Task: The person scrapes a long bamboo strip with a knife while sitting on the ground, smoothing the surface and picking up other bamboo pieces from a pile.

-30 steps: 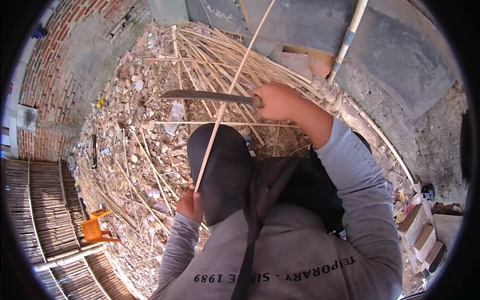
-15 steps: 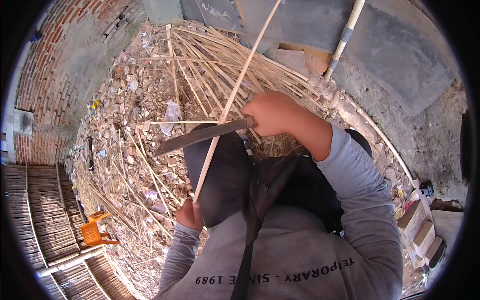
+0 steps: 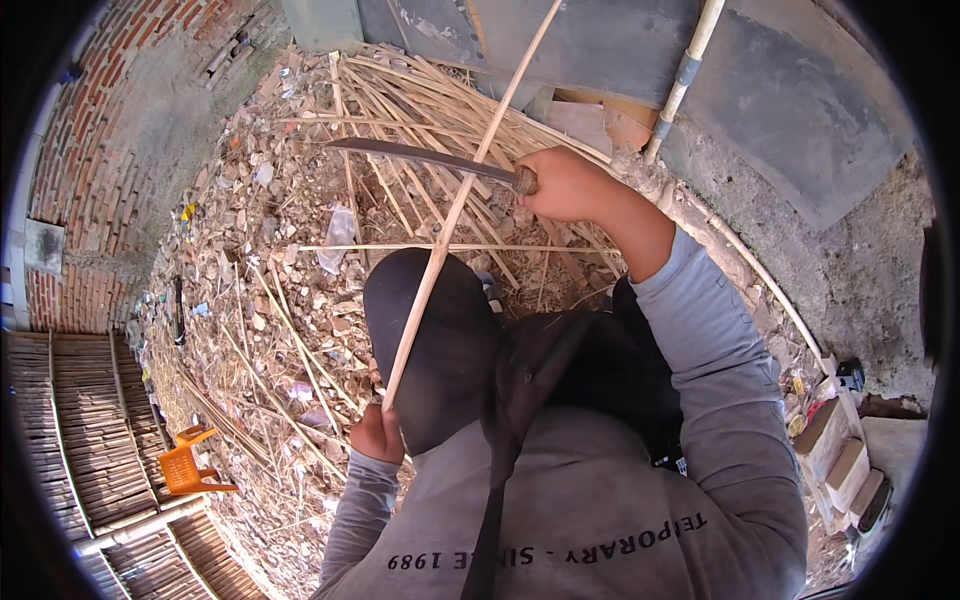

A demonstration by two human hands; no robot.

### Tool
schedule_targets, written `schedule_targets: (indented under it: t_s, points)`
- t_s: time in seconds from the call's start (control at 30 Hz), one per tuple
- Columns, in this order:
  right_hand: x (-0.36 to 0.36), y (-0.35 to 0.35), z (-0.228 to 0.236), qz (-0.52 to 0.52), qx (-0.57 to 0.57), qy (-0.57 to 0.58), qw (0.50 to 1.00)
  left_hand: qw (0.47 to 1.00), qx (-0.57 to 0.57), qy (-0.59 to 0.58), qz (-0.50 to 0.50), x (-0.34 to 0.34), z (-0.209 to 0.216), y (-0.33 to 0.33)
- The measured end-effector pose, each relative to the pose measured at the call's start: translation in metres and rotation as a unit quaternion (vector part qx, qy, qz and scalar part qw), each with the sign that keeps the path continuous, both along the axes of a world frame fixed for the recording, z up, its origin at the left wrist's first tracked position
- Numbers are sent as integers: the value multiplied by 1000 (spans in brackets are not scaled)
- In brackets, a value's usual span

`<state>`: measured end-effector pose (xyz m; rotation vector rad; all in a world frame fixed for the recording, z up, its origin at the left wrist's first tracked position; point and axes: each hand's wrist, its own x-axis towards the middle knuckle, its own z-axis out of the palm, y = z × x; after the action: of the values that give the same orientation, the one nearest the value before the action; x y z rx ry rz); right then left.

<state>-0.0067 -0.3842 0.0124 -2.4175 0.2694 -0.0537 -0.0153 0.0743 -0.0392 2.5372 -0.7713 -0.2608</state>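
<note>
A long pale bamboo strip slants up and away from my left hand, whose fingers are wrapped round its near end. The strip passes over my dark-clad left knee. In my right hand is the handle of a machete. Its long dark blade points left and crosses the strip well beyond the knee; whether the edge touches the strip I cannot tell. My right fist is closed just to the right of the strip.
Many bamboo strips lie in a loose pile ahead, over rubble-strewn ground. An orange plastic chair is at the left beside a bamboo-slat panel. A pole leans at the far right; bricks sit near the wall.
My right hand has moved the machete farther away along the bamboo strip, and the blade's tip has swung forward. My left hand keeps its grip, almost in place.
</note>
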Motion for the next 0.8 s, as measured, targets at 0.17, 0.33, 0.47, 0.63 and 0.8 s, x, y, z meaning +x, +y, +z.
schedule_targets:
  t_s: [0.17, 0.33, 0.47, 0.63, 0.8]
  points:
    - [-9, 36, 13, 99, -100, 2, 990, 1000, -5, 17, -4, 0, 3, 1]
    - [-2, -1, 3, -93, -59, 2, 994, 1000, 4, 1, 16, -2, -2, 11]
    - [-6, -34, -15, -89, 118, -130, 980, 999, 27, -38, 17, 1, -2, 15]
    - [-19, -30, 18, -34, 392, -93, 915, 998, 6, -64, 24, 0, -19, 26]
    - [-18, -20, 23, -19, 468, -148, 871, 994, 42, -102, -2, 6, -20, 33]
